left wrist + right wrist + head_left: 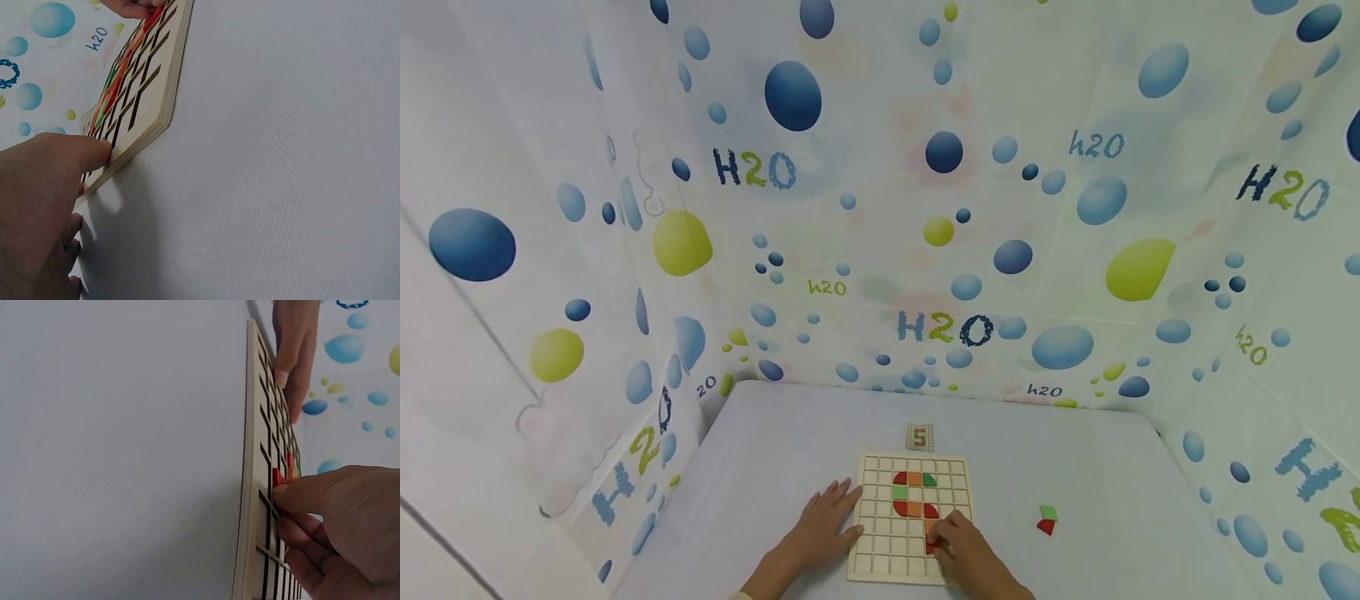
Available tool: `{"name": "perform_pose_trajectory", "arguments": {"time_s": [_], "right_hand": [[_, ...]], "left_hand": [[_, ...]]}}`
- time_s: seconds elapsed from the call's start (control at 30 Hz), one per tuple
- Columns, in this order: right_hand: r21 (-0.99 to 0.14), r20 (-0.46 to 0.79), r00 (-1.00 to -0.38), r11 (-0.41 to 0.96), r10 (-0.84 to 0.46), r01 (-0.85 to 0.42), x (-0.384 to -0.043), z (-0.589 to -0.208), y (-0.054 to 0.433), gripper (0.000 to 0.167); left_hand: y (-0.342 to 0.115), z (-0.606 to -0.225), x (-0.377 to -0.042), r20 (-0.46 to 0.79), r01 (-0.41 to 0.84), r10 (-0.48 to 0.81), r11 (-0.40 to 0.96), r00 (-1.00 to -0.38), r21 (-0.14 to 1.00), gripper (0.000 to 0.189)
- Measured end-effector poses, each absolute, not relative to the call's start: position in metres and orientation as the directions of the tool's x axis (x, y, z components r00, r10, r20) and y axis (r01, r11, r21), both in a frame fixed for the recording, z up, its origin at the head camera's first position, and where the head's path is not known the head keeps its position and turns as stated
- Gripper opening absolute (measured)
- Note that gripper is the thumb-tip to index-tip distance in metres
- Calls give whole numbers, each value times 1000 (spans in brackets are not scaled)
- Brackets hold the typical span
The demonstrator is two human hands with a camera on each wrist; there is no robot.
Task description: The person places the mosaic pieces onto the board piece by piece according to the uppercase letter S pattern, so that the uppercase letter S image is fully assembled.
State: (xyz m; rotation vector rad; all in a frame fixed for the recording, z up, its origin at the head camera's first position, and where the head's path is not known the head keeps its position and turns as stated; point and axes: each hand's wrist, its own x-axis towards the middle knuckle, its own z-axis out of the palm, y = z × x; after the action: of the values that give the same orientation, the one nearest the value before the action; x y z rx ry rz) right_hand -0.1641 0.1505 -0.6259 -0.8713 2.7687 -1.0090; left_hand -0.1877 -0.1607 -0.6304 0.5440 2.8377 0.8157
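A wooden grid board [877, 533] lies on the table, with red, orange and green tiles set in a curving line of cells. My right hand [964, 550] pinches a small red tile [277, 477] between thumb and fingers, low in that line toward the board's right side. In the head view the fingers partly cover this tile and the orange tile [930, 527] above it. My left hand [822, 527] lies along the board's left edge, fingers extended and thumb [97, 152] touching the rim.
Behind the board lies a small patterned card [920, 437] showing an S- or 5-like figure. Off to the right, a loose green square tile [1048, 513] and a red rounded tile [1046, 527] lie together. A bubble-printed curtain [880, 250] surrounds the white table [775, 433].
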Motion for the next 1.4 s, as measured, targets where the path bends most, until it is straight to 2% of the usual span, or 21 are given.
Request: {"name": "perform_pose_trajectory", "arguments": {"time_s": [0.27,0.53,0.97,1.17,1.4], "right_hand": [[-629,120,-839,613,-530,-477,-164,-626,151,21],[-616,66,-877,672,-476,-411,-164,-626,147,16],[-608,96,-874,667,-477,-431,-161,-627,146,11],[-593,122,-869,667,-480,-451,-160,-625,145,12],[-600,66,-890,695,-451,-396,-161,-624,145,11]], "left_hand": [[-161,-630,-187,-32,300,375,787,-927,539,69],[-162,-629,-183,21,327,378,769,-925,549,68],[-161,-640,-188,33,325,369,768,-929,551,67],[-161,-634,-185,45,346,384,765,-922,543,67],[-160,-628,-186,8,336,393,776,-920,534,67]]}}
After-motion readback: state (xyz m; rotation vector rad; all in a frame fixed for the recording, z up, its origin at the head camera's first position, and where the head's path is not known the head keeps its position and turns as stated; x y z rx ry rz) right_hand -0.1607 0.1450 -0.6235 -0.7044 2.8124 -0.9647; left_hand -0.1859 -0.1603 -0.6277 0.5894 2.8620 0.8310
